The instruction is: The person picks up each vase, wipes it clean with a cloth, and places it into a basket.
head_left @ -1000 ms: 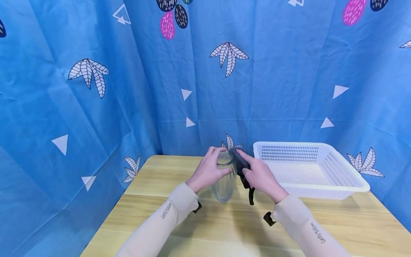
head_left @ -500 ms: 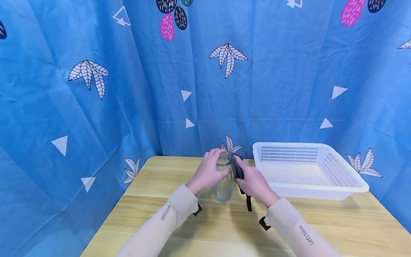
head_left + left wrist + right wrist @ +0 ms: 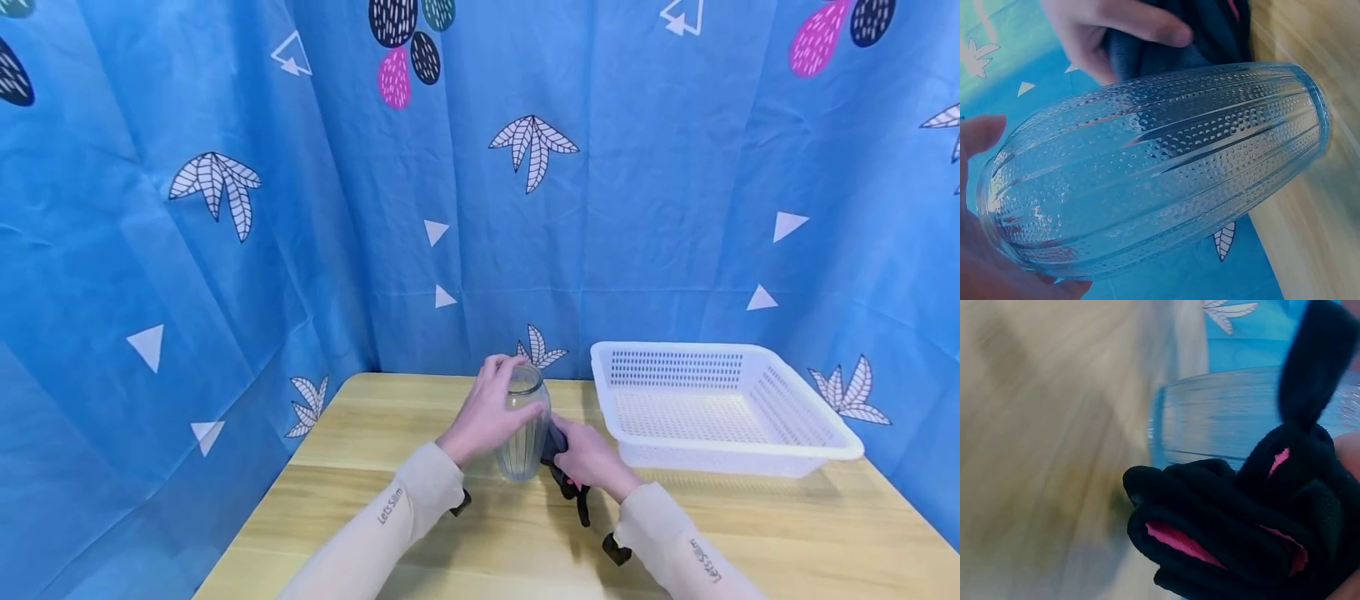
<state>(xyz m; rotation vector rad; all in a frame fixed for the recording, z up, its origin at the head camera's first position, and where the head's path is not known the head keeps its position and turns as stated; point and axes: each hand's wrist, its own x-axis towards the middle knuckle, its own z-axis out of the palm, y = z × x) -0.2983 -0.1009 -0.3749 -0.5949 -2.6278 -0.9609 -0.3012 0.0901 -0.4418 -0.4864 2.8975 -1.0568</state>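
Note:
A clear ribbed glass vase (image 3: 520, 454) stands upright on the table, its dimpled wall filling the left wrist view. My left hand (image 3: 487, 414) grips it around the neck, thumb on the near side and fingers over the far side by the rim. To its right, my right hand (image 3: 591, 457) holds a bunched dark cloth (image 3: 566, 481) against the vase's lower side. Thick black folds of this cloth, with pink showing between them and a black strap-like end, hang before the vase in the right wrist view. Fingers of the right hand (image 3: 1141, 22) press its dark grey-blue face.
A white perforated plastic basket (image 3: 720, 450) sits at the back right of the wooden table (image 3: 360, 483). Behind it, a blue patterned curtain (image 3: 660, 233) hangs along the back and sides. Black straps (image 3: 617, 550) show beneath both sleeves.
My right hand has moved the cloth from beside the vase's rim down along its right side to the lower part. The left hand keeps its hold on the neck. The head view has tilted slightly.

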